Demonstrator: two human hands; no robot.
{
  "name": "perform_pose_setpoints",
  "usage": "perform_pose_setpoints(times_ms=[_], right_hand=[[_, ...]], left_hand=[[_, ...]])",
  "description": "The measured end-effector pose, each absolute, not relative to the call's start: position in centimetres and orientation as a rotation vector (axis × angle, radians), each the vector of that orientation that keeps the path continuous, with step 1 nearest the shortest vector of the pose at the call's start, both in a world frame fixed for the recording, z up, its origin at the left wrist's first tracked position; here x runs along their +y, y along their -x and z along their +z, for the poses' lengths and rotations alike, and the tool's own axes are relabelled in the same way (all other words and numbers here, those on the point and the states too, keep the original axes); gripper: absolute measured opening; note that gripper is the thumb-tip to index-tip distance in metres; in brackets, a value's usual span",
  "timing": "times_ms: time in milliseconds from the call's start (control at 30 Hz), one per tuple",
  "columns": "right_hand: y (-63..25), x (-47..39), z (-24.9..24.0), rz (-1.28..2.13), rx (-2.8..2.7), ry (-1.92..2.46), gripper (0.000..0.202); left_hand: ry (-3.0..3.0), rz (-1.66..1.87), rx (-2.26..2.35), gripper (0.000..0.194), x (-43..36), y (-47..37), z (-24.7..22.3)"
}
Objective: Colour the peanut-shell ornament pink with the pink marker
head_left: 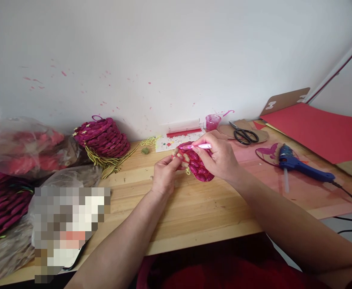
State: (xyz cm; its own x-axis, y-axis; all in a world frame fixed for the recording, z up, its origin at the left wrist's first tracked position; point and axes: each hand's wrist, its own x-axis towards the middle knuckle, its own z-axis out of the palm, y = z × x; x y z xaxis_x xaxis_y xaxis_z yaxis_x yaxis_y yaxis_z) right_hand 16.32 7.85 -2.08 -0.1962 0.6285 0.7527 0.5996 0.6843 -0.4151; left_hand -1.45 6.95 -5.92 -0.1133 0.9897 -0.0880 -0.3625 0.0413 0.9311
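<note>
In the head view, my left hand [165,174] pinches the left edge of a craft piece [201,170] covered with shiny magenta lumps. Near my left fingers a few of its lumps are still tan. My right hand [219,154] grips a white-handled paintbrush [204,146], its tip pink and touching the upper left of the piece. A short yellow loop of yarn hangs from the piece's lower edge. The piece is held up over the wooden table [194,216], and my right hand hides part of it.
Behind my hands stand a cup of pink paint [213,122] and a paper [160,145] with small stars. On the right lie black scissors [245,136], a blue glue gun [306,168] and red sheets [317,128]. Magenta woven bundles [104,138] and plastic bags [28,148] fill the left.
</note>
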Motion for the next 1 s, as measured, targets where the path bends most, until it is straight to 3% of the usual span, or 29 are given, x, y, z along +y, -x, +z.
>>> perform_pose_setpoints(times_ms=[400,600,733,900,1000], right_hand=[[-16.5,8.0,-1.9,0.049,-1.856,1.013,0.009],[-19.1,9.8,-1.2,0.069,-1.558,1.079,0.016],[-22.3,13.0,1.5,-0.042,-1.404,1.372,0.021],[-23.7,18.3,4.6,-0.071,-1.639,2.006,0.023],[-23.3,21.2,4.6,-0.027,-1.72,2.141,0.021]], left_hand=[[-0.876,1.403,1.075,0.034,7.0,1.5,-6.0],[-0.89,1.385,1.136,0.036,7.2,1.6,-6.1],[-0.936,1.382,1.16,0.038,7.2,1.7,-6.3],[-1.003,1.357,1.171,0.04,7.3,1.9,-6.5],[-1.033,1.339,1.175,0.04,7.3,2.0,-6.5]])
